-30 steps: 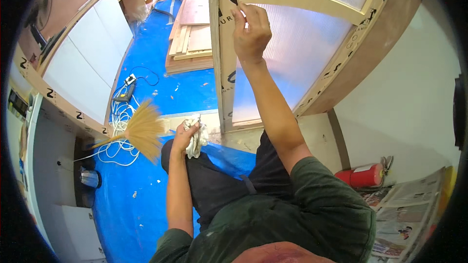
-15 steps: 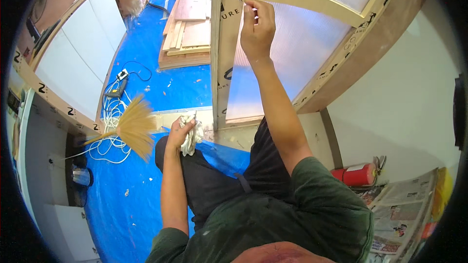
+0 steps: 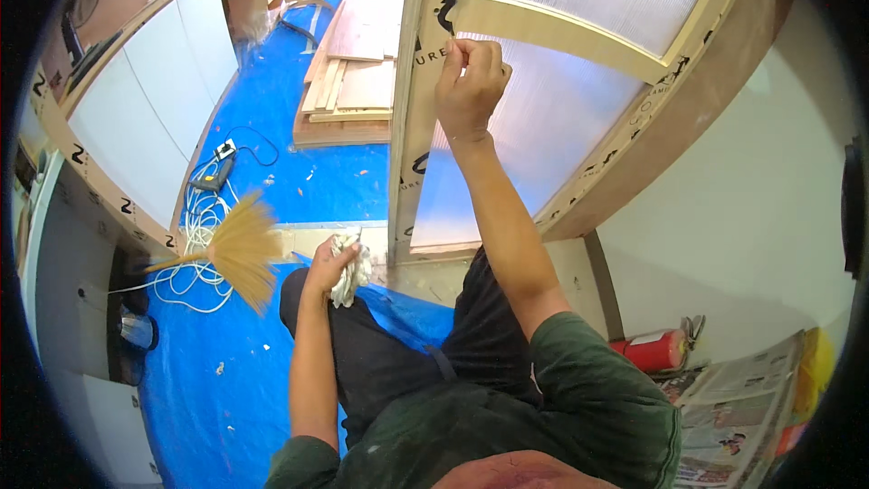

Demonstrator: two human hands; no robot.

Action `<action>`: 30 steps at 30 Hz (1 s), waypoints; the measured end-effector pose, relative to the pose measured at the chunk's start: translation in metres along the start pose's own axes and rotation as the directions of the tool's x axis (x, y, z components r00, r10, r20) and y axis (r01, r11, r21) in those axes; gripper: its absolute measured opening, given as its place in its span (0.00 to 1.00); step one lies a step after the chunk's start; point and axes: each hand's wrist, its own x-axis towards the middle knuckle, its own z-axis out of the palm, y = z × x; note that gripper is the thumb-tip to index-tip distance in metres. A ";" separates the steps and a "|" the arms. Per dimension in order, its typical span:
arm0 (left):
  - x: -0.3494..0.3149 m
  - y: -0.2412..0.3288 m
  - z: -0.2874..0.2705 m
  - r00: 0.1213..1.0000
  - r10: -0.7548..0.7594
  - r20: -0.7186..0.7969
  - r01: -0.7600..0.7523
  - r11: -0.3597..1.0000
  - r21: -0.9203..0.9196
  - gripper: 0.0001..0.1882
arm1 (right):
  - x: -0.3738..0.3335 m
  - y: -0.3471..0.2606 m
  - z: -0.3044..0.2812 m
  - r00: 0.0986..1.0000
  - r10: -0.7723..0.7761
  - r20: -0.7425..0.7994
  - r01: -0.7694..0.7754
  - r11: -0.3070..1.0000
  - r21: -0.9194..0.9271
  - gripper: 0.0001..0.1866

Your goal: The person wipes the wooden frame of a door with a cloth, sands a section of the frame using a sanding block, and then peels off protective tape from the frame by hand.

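My right hand is raised in front of a wooden-framed panel. Its fingers are pinched together near the upper left corner of the lower ribbed translucent sheet, beside the wooden frame. Anything between those fingertips is too small to make out. Lower down, above my left knee, my left hand grips a crumpled white cloth.
A straw broom lies at left over a coiled white cable on blue sheeting. Wooden boards are stacked beyond the frame. At right, a red fire extinguisher lies near newspapers.
The view has shifted so the panel and frame sit lower in the picture. My right hand has dropped slightly along the panel's left edge, still pinched. My left hand keeps the cloth.
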 end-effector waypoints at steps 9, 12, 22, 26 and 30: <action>-0.002 0.006 0.004 1.000 -0.025 -0.011 0.025 0.999 0.029 0.14 | 0.000 0.006 -0.012 0.965 0.183 0.189 -0.242 0.900 0.362 0.03; 0.000 -0.004 -0.003 1.000 0.003 0.015 -0.003 1.000 0.009 0.14 | -0.007 0.006 -0.018 0.948 0.281 0.148 -0.317 0.826 0.466 0.07; 0.004 -0.004 -0.011 0.999 0.023 0.022 -0.025 0.996 0.082 0.20 | -0.009 -0.037 0.011 0.937 0.333 -0.106 -0.302 0.924 0.235 0.01; 0.005 0.010 -0.001 0.998 0.023 0.062 -0.025 0.999 0.035 0.15 | -0.009 -0.053 0.009 0.913 0.392 -0.112 -0.357 0.902 0.242 0.02; 0.007 0.012 0.006 0.998 0.014 0.067 -0.015 1.000 0.020 0.13 | -0.007 -0.048 0.009 0.937 0.324 -0.129 -0.301 0.938 0.172 0.02</action>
